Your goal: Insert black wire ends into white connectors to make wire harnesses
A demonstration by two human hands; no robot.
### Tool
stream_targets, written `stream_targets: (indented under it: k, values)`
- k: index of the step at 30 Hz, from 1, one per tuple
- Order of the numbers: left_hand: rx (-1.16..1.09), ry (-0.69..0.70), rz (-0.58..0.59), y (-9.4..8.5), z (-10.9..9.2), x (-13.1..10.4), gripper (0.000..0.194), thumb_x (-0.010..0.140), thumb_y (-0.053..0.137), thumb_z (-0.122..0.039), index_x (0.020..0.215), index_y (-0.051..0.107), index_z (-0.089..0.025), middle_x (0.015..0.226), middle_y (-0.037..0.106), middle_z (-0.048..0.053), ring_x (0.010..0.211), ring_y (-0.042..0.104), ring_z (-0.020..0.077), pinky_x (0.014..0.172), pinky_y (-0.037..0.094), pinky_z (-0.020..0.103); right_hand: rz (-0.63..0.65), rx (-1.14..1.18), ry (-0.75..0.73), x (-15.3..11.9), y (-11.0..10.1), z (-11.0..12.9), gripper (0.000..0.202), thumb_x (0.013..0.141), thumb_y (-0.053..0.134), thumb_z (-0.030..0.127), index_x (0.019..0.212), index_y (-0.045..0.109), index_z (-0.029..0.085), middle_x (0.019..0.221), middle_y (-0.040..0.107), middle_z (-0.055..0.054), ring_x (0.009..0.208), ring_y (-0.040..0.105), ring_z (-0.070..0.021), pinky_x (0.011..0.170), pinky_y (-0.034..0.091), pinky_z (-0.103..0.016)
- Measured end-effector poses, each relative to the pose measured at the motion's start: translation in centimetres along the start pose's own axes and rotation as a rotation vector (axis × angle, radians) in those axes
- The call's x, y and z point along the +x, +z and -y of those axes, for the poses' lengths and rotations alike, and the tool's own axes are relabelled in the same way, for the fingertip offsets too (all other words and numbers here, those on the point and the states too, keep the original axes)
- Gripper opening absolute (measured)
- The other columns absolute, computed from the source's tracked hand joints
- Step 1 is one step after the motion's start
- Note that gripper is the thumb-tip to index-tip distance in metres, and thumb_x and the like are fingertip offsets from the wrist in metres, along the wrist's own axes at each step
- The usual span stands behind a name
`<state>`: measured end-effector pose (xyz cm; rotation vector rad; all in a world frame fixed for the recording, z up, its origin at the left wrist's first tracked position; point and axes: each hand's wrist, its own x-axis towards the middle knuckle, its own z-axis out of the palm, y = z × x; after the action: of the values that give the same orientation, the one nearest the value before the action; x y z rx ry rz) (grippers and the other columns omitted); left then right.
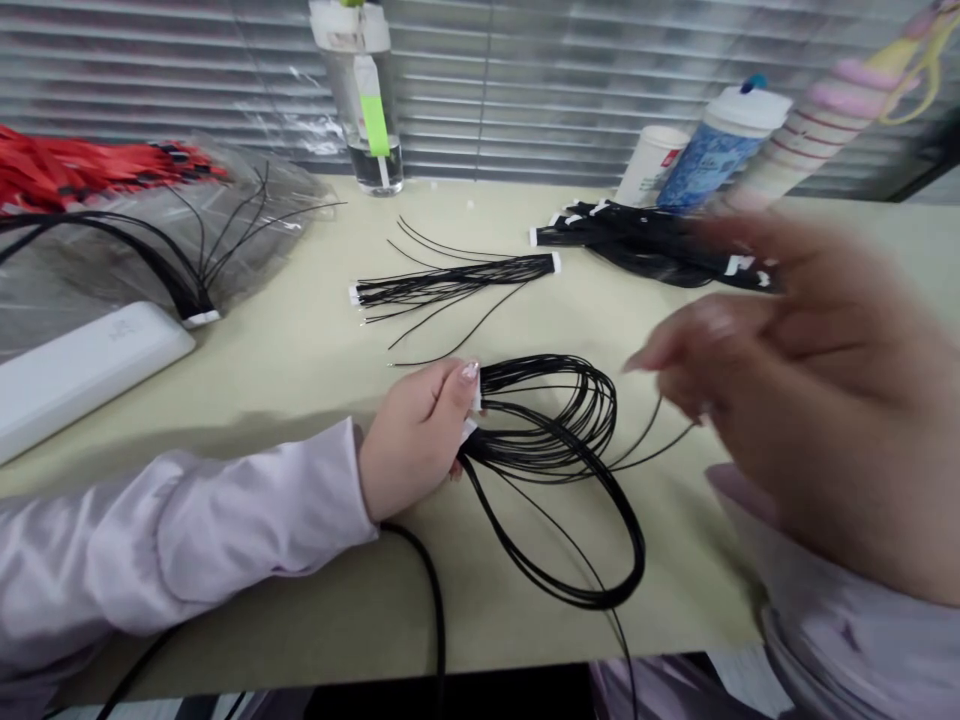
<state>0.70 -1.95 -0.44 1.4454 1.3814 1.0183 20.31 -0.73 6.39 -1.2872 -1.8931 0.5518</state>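
My left hand [416, 430] is closed around the white connectors of a black wire harness [600, 455], with the thumb on top. The thin wires loop out to the right over the table, and one stray strand hangs past the front edge. My right hand [810, 390] is raised to the right of the loops and smeared by motion. Its fingers are curled in. Two loose wire ends run up to its lower fingers, but whether they are pinched there cannot be made out. Beyond my left hand lies another black wire bundle [457, 282] with white connectors at its ends.
Several black harnesses [630, 240] are heaped at the back right, near a white bottle [651, 165] and a blue cup [712, 150]. A clear water bottle [367, 110] stands by the blinds. At left are a plastic bag [262, 230], red strips [97, 170] and a white device [90, 370].
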Motion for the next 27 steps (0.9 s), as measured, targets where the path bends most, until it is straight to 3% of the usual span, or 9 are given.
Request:
stream_targets:
  k: [3, 7, 15, 27]
  values:
    - [0.029, 0.018, -0.008, -0.1, -0.1, 0.0, 0.039, 0.089, 0.032, -0.044, 0.061, 0.041, -0.019, 0.046, 0.042, -0.006, 0.029, 0.041, 0.0045, 0.027, 0.033, 0.014, 0.196, -0.109, -0.072, -0.2, 1.6, 0.4, 0.007, 0.079, 0.057, 0.021, 0.074, 0.061, 0.021, 0.065, 0.062, 0.004, 0.056, 0.052, -0.0065, 0.052, 0.037, -0.02]
    - [0.092, 0.089, -0.004, -0.2, -0.4, -0.1, 0.037, 0.09, 0.032, -0.038, 0.06, 0.039, -0.018, 0.045, 0.039, -0.007, 0.029, 0.04, 0.0034, 0.029, 0.031, 0.014, 0.341, -0.194, -0.122, -0.1, 2.9, 0.4, 0.016, 0.083, 0.051, 0.021, 0.07, 0.06, 0.019, 0.063, 0.06, 0.004, 0.054, 0.049, -0.006, 0.053, 0.035, -0.02]
    - [0.15, 0.156, 0.023, -0.2, -0.4, -0.3, 0.036, 0.091, 0.032, -0.033, 0.059, 0.037, -0.018, 0.046, 0.04, -0.007, 0.03, 0.042, 0.0026, 0.031, 0.032, 0.014, 0.39, -0.234, -0.145, 0.2, 3.6, 0.3, 0.021, 0.085, 0.048, 0.022, 0.069, 0.061, 0.017, 0.06, 0.057, 0.005, 0.054, 0.043, -0.0051, 0.054, 0.03, -0.02]
    - [0.185, 0.133, 0.043, -0.3, -0.7, -0.5, 0.035, 0.091, 0.031, -0.035, 0.06, 0.037, -0.019, 0.046, 0.041, -0.008, 0.031, 0.042, 0.0032, 0.036, 0.035, 0.016, 0.428, -0.228, -0.137, 0.2, 3.6, 0.5, 0.022, 0.086, 0.046, 0.023, 0.07, 0.061, 0.017, 0.06, 0.056, 0.004, 0.054, 0.042, -0.0052, 0.055, 0.03, -0.02]
